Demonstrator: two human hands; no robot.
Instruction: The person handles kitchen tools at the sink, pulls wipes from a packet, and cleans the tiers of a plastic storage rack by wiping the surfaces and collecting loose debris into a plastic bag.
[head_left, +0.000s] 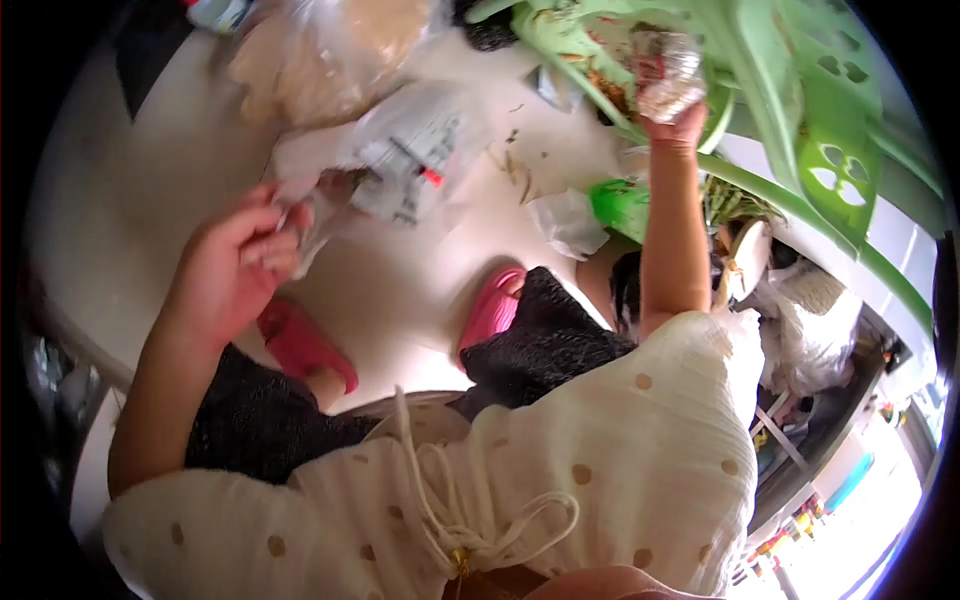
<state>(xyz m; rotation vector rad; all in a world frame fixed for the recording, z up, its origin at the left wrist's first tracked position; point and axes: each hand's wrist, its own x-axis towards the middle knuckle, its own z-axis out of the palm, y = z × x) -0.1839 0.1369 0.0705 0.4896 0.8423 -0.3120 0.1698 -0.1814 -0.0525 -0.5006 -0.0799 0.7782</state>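
My left hand (250, 245) is closed on the gathered edge of a thin white plastic bag (415, 150) with dark print and a small red mark. The bag hangs out to the right of that hand, over the pale floor. Farther right, at the end of my outstretched arm, my right hand (680, 125) grips a crinkled, clear-wrapped package (665, 70) with some red on it. That package is above a light green plastic rack (570, 50), where brownish scraps lie. Most of the right fingers are hidden by the package.
A large clear bag of tan contents (325, 50) lies on the floor (140, 220) at the upper left. A bright green packet (620, 208) and a white wrapper (568, 222) are near my right forearm. Pink slippers (303, 345) are below. Filled plastic bags (815, 320) stand at right.
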